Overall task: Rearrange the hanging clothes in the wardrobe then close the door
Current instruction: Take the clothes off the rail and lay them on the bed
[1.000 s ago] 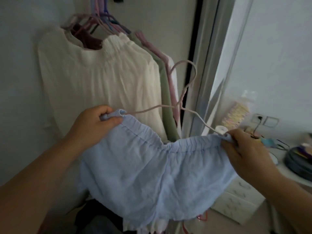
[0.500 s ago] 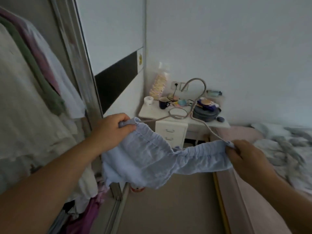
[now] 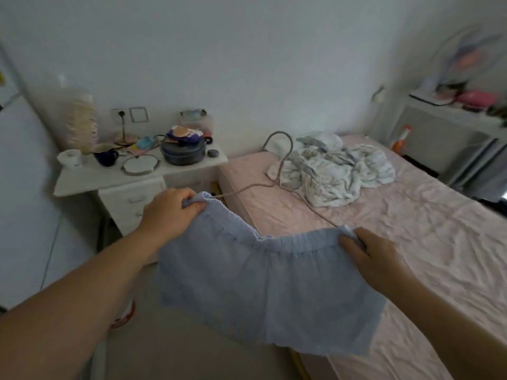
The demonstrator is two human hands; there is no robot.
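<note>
Both hands' fingertips hidden in shorts [image 3: 263, 286] waistband.

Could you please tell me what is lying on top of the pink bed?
A crumpled white blanket lies on the bed. The blue shorts held up in front hide its near left edge.

Two bare forearms reach in from the lower corners, each ending in a bare hand. No sleeve shows on either arm up to the picture's edge, and neither wrist carries a watch, band or bracelet. The left hand [image 3: 170, 212] shows its back and knuckles, no ring visible on them. The right hand [image 3: 375, 259] also shows its back, fingers plain, no glove. Nails are too blurred to tell anything of them.
</note>
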